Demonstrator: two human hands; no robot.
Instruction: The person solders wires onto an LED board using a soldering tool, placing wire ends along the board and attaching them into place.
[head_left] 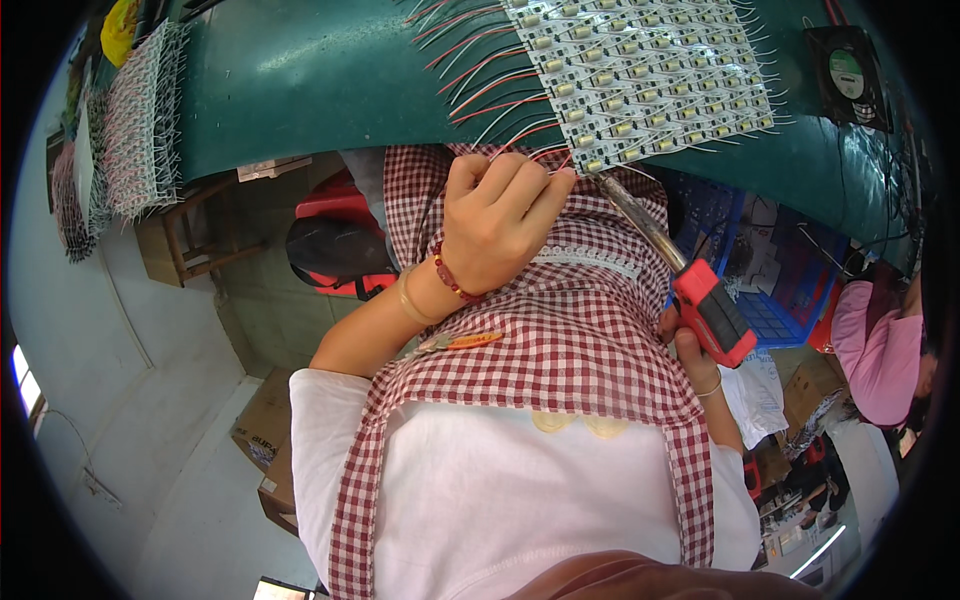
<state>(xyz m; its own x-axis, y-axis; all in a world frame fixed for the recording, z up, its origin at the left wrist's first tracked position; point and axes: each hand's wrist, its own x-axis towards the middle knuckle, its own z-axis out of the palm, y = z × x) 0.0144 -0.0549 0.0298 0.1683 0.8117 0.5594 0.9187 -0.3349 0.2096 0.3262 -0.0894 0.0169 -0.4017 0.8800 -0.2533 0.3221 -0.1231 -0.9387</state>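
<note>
LED panel (pixel 650 85) lies on the green desk (pixel 300 85), with its nearest corner at the front edge, close to the person's body. From its left side come many red and white wires (pixel 500 108), and short pale ends stand out on its right side.

At this corner both hands meet. The left hand (pixel 505 210) has its fingers bent together, and it seems to pinch a thin wire just beside the corner; which kind of wire, I cannot tell. The right hand (pixel 692 350) is lower and grasps the red and black handle of a soldering iron (pixel 695 285), whose tip is at the corner; if it touches the metal, is too small to see.

In my judgement, the step in hand is soldering at this last row. The next move calls for a quiet left hand and a short, exact contact of the tip, so that neighbouring parts are not heated.

Farther out, a pile of wired boards (pixel 148 125) is at the left end, and a blue crate (pixel 765 310) is below the desk at right.
</note>
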